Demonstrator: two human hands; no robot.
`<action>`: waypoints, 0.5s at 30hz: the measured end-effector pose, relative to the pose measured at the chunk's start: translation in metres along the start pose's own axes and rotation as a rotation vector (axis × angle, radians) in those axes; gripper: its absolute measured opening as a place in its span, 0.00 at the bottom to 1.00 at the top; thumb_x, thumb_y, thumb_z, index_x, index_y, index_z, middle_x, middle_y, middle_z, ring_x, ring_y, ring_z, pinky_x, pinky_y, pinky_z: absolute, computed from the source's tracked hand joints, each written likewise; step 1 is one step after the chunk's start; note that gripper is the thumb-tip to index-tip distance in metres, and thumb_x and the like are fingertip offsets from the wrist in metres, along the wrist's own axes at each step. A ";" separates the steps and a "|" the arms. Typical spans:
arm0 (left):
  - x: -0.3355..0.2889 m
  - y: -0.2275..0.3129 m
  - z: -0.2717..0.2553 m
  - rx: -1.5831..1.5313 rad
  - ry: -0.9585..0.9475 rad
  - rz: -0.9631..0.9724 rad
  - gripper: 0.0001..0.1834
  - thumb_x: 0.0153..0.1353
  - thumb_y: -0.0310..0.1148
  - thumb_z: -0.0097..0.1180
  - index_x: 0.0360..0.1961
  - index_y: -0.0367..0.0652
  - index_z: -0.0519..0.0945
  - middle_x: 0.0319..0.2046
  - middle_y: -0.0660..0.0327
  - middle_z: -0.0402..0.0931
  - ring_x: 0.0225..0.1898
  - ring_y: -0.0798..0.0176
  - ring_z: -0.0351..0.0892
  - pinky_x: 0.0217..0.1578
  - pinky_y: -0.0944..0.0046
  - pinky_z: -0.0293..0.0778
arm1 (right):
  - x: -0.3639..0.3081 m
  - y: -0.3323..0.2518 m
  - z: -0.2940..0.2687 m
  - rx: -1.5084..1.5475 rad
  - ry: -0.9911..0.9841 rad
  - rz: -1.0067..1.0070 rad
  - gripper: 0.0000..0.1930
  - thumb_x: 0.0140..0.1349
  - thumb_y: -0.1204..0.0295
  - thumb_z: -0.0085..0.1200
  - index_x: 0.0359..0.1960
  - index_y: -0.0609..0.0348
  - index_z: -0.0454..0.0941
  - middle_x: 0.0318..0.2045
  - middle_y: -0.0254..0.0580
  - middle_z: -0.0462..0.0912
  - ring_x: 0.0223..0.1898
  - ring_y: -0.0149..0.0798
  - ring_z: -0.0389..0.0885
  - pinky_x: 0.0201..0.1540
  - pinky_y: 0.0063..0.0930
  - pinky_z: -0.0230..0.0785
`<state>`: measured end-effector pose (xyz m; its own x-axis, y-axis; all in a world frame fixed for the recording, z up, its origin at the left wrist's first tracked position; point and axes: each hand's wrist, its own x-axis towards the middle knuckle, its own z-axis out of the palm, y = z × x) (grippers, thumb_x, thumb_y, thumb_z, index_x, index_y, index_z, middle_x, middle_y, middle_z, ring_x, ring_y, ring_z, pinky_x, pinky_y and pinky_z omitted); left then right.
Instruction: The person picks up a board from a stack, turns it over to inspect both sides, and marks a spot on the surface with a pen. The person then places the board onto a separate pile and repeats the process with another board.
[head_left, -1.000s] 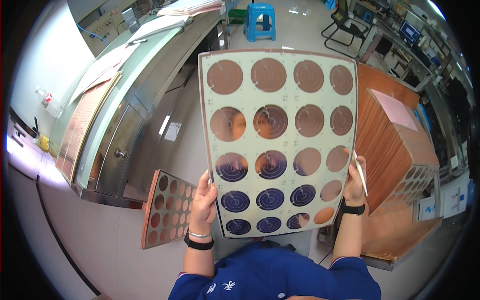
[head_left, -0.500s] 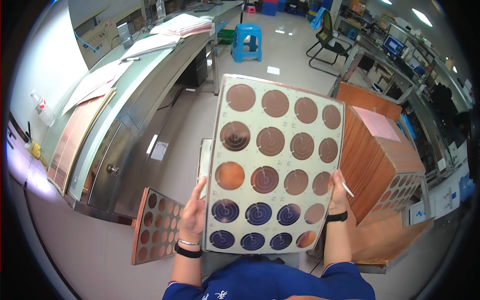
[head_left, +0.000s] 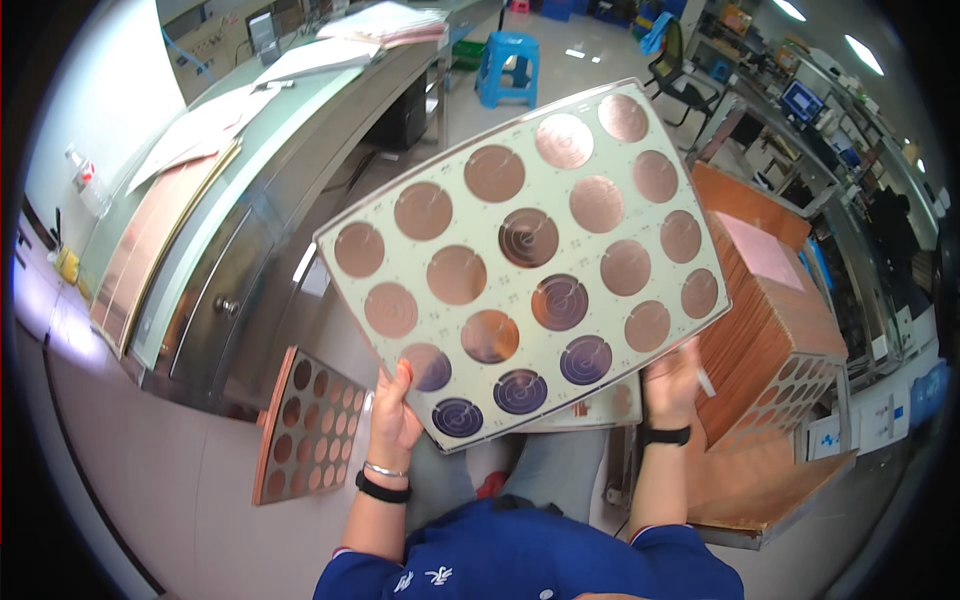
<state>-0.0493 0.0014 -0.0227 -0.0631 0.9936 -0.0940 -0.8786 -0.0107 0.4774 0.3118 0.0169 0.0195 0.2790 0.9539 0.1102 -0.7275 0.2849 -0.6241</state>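
At the far left, a clear bottle (head_left: 88,183) stands near the outer side of a desk (head_left: 250,160), which also carries a pile of copper-coloured sheets (head_left: 165,265) and, farther back, loose white papers (head_left: 350,55). Beside the desk, low down, a pack of boards (head_left: 308,425) with rows of round shapes stands on edge. Next comes the left hand (head_left: 398,425), its thumb on the face of a large board (head_left: 545,255) and its other fingers behind, pinching the lower left edge. The board is held tilted in front of the body, its right end higher, with rows of copper and dark discs across a pale face. Beyond its top edge stands a blue stool (head_left: 508,68); below its lower edge, part of another board (head_left: 618,402) shows. The right hand (head_left: 672,382) is at the lower right edge of the large board, a white stick (head_left: 706,383) poking out beside it; blur hides how its fingers close. Farther right sits a thick stack of boards (head_left: 765,345), a pink sheet (head_left: 757,248) on top.
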 end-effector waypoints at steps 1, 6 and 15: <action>0.000 0.005 -0.004 0.016 0.040 -0.007 0.19 0.64 0.26 0.48 0.56 0.44 0.66 0.44 0.66 0.73 0.47 0.70 0.73 0.52 0.65 0.69 | 0.006 -0.011 -0.005 -0.006 0.105 -0.030 0.17 0.67 0.64 0.42 0.53 0.62 0.67 0.49 0.45 0.76 0.51 0.40 0.74 0.54 0.38 0.68; -0.001 0.025 -0.022 0.092 0.020 0.015 0.20 0.63 0.27 0.48 0.56 0.40 0.65 0.48 0.61 0.73 0.49 0.67 0.73 0.52 0.63 0.69 | -0.001 -0.041 -0.018 -0.088 0.028 -0.074 0.17 0.67 0.66 0.41 0.53 0.64 0.66 0.49 0.45 0.75 0.49 0.38 0.75 0.52 0.35 0.71; -0.002 0.041 -0.037 0.266 0.131 0.025 0.23 0.63 0.28 0.45 0.60 0.38 0.62 0.54 0.59 0.68 0.54 0.64 0.67 0.56 0.63 0.62 | -0.016 -0.044 -0.014 -0.385 0.040 -0.081 0.22 0.67 0.66 0.40 0.58 0.68 0.61 0.52 0.45 0.72 0.54 0.37 0.72 0.56 0.33 0.67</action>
<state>-0.1030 -0.0050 -0.0356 -0.1592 0.9701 -0.1830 -0.7222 0.0120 0.6916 0.3479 -0.0122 0.0347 0.3556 0.9232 0.1460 -0.4157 0.2962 -0.8599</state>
